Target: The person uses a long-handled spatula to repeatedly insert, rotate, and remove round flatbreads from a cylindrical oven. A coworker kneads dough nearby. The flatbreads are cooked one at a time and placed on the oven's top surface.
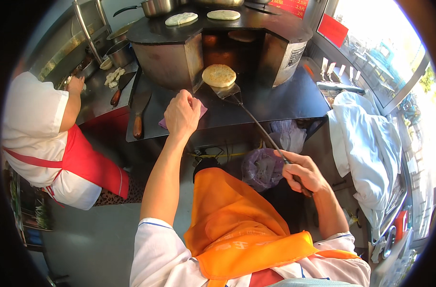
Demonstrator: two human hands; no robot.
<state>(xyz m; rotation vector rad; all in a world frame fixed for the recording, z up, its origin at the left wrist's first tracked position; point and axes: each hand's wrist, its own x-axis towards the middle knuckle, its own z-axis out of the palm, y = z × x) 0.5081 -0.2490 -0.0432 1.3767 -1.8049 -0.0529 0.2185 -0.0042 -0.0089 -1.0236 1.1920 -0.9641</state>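
My right hand (304, 170) grips the handle of a long-handled metal spatula (253, 116). On its blade rests a round, browned flatbread (219, 75), just in front of the mouth of a drum-shaped griddle oven (164, 61). Another flatbread (242, 35) shows dimly inside the oven opening. My left hand (184, 113) is closed over a purple cloth (203, 110) at the front of the dark metal ledge (282, 104); the fingers' hold on it is partly hidden. Two pale rounds of dough, one at left (181, 19) and one at right (223, 14), lie on the oven's black top.
A scraper with a wooden handle (138, 123) lies on the ledge, left of my left hand. Further left, a co-worker in a red apron (92, 158) reaches over a counter holding dough pieces (114, 77). A lined bin (262, 168) stands below; white cloth (364, 136) drapes at right.
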